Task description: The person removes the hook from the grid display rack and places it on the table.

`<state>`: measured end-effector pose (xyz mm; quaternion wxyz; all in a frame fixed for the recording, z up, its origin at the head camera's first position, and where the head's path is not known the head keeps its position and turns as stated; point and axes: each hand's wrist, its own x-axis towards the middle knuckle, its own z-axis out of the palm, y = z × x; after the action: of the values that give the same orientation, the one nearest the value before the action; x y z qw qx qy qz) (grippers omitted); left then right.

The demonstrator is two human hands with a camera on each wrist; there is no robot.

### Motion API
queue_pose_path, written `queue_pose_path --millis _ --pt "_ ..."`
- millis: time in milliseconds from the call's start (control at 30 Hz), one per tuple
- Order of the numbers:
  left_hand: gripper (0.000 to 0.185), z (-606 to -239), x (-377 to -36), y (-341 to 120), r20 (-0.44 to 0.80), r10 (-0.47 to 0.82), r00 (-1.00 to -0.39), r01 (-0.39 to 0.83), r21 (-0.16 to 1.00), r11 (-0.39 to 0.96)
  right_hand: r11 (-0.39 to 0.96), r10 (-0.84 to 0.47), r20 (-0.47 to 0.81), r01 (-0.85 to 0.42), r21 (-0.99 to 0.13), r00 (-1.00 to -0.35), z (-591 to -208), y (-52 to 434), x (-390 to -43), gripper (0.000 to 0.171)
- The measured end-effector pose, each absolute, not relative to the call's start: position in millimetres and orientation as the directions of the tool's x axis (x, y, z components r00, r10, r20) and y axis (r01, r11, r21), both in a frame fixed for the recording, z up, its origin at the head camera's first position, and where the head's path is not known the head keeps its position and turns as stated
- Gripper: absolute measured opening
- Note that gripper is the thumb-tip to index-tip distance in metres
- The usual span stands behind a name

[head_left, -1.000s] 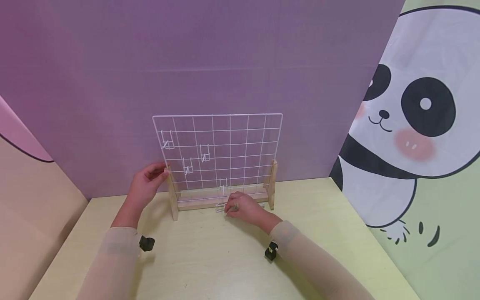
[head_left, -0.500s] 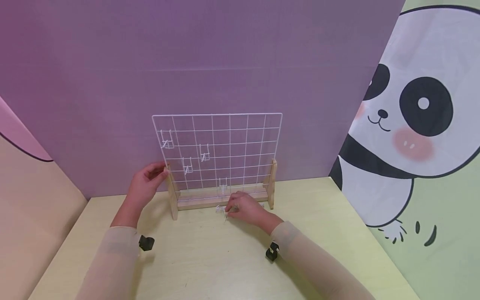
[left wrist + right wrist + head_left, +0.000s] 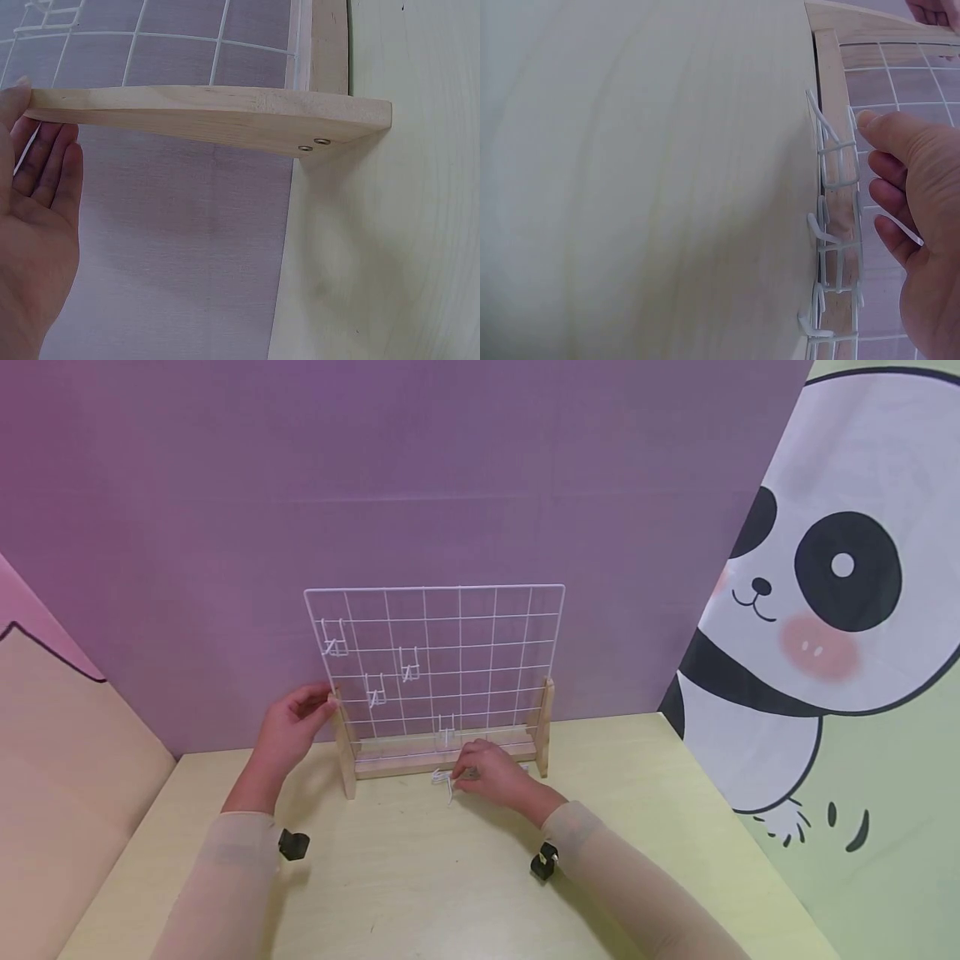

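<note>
A white wire grid panel (image 3: 435, 587) stands upright in a wooden stand (image 3: 397, 764) at the back of the table. Several white hooks (image 3: 408, 666) hang on the grid. My left hand (image 3: 296, 718) holds the top of the stand's left post (image 3: 345, 752). In the left wrist view its thumb tip touches the post (image 3: 210, 112) and its fingers (image 3: 52, 165) lie behind it. My right hand (image 3: 487, 772) is low in front of the stand's base, pinching a white hook (image 3: 448, 787). In the right wrist view, loose hooks (image 3: 836, 161) lie along the base beside that hand (image 3: 922, 225).
The pale yellow table (image 3: 420, 877) stretches toward me, with its right edge near a panda-print curtain (image 3: 825, 593). A purple backdrop (image 3: 375, 485) rises right behind the stand. Black wrist mounts (image 3: 292, 846) sit on both sleeves.
My right hand has drawn one hook out of the loose pile, and its end now hangs below the fingers. My left hand has stayed on the post.
</note>
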<state>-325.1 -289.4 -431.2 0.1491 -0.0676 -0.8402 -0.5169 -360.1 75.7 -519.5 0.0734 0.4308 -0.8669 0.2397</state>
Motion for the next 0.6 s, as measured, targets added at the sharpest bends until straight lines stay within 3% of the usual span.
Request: queue_pose_path --millis 267,433,600 --pt "0.044 -431.8 -324.8 -289.3 0.319 -0.047 -0.947 0.265 0.853 0.450 0.489 -0.686 0.382 -0.781 -0.389 -0.620 -516.1 77.7 -359.3 0.005" --pt "0.045 -431.9 -324.9 -289.2 0.316 -0.044 -0.948 0.263 0.852 0.452 0.480 -0.578 0.419 -0.706 -0.520 -0.701 -518.1 77.7 -360.4 0.008" --pt "0.045 -432.2 -325.8 -289.4 0.307 -0.046 -0.951 0.254 0.854 0.454 0.428 -0.468 0.474 -0.661 -0.617 -0.746 -512.5 73.4 -356.5 0.025"
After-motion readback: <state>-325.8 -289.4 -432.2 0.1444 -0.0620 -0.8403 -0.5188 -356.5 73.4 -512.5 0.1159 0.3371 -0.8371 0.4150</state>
